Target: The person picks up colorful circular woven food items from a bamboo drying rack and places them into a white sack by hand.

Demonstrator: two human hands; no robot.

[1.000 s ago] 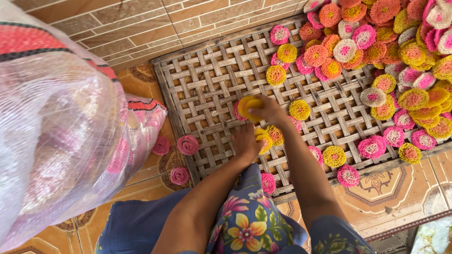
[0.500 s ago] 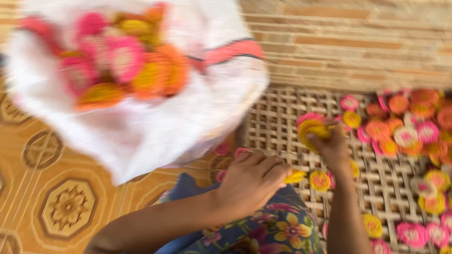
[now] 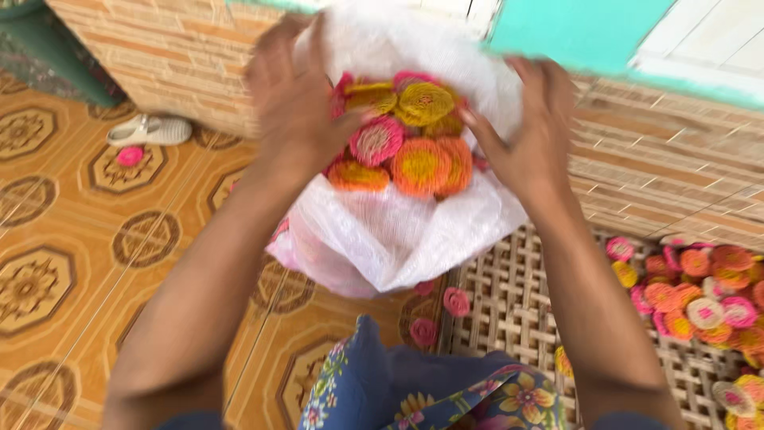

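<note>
Inspector: Position report, far left first.

Operator: Slipper (image 3: 150, 130), white, lies on the patterned tile floor (image 3: 56, 263) near the brick wall (image 3: 167, 56). A single pink disc (image 3: 130, 155) lies just beside it, on the tile.

Inspector: Left hand?

Operator: My left hand (image 3: 296, 103) rests on the left side of the white plastic bag (image 3: 382, 239). Its fingers are spread wide over the bag's rim and lie against the plastic; the thumb points toward the coiled discs (image 3: 402, 143) inside. Whether any plastic is actually pinched I cannot tell (the hand is blurred).

Inspector: Location of the bag?

Operator: Between my two hands, in front of the wall, its mouth turned toward me. It is filled with round coiled discs in pink, orange and yellow, packed against one another.

Inspector: Right hand?

Operator: My right hand (image 3: 532, 131) holds the bag's right rim. The fingers curl over the plastic edge and clamp it, with the fingertips touching the discs at the opening.

Inspector: Lower right?

Operator: Two pink discs (image 3: 456, 302) lie on the floor under the bag, just beside the woven lattice mat (image 3: 509, 310). More discs (image 3: 700, 295) lie spread on the mat at the far right. My floral garment (image 3: 446, 390) shows at the bottom edge.
</note>
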